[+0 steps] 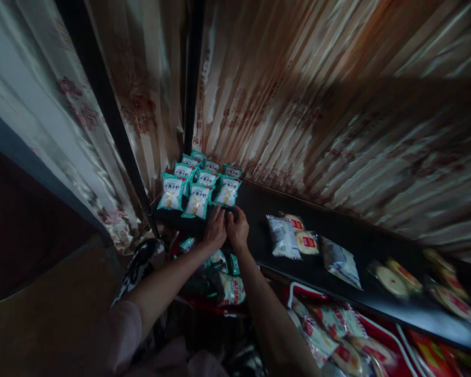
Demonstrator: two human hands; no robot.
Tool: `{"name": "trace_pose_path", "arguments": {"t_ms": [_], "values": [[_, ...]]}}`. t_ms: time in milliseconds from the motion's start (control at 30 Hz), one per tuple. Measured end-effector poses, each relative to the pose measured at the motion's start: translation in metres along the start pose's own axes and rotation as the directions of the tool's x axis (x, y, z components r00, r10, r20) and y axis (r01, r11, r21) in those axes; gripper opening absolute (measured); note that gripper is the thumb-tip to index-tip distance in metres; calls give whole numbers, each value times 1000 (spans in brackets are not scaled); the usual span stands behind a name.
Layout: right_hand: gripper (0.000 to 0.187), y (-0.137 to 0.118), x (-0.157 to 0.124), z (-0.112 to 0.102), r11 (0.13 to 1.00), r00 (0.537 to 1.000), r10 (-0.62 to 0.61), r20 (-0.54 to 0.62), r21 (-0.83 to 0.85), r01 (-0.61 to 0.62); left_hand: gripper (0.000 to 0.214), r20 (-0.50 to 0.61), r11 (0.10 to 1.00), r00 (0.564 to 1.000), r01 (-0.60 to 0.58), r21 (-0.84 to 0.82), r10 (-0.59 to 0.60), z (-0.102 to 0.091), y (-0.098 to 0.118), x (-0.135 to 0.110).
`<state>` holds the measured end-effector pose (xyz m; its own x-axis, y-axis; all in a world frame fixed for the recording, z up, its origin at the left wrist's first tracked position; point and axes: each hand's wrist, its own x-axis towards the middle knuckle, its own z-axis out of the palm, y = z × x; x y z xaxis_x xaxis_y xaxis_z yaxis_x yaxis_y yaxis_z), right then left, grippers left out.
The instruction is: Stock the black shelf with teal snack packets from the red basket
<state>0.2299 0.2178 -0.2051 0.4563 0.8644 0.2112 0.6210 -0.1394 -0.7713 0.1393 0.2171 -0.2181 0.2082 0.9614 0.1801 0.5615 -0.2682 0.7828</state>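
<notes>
Both my hands reach to the near edge of a dark shelf [337, 230]. My left hand [215, 229] and my right hand [237, 228] sit side by side, fingers curled down, just in front of a stack of teal and white snack packets [198, 186]. The hands touch or nearly touch the front packet [227, 191]; what the fingers grip is hidden in the dim light. Several more teal packets [217, 259] lie below my forearms.
Shiny patterned curtains [317, 104] hang behind the shelf. Clear-wrapped biscuit packs [294, 235] and round cakes [392, 280] lie along the shelf to the right. Red bags with more packets [337, 335] sit below at the right. A wooden floor [55, 309] shows at the left.
</notes>
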Motion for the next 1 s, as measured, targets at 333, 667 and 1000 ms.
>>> {"name": "trace_pose_path", "arguments": {"t_ms": [333, 667, 1000], "values": [[38, -4, -85, -22, 990, 990, -127, -63, 57, 131, 38, 45, 999, 999, -25, -40, 27, -10, -4, -83], [35, 53, -157, -27, 999, 997, 31, -64, -12, -32, 32, 233, 999, 973, -17, 49, 5, -1, -24, -133], [34, 74, -192, -22, 992, 983, 120, 141, -64, -112, 33, 486, 939, 827, 134, 316, -282, 6, -31, -157]]}}
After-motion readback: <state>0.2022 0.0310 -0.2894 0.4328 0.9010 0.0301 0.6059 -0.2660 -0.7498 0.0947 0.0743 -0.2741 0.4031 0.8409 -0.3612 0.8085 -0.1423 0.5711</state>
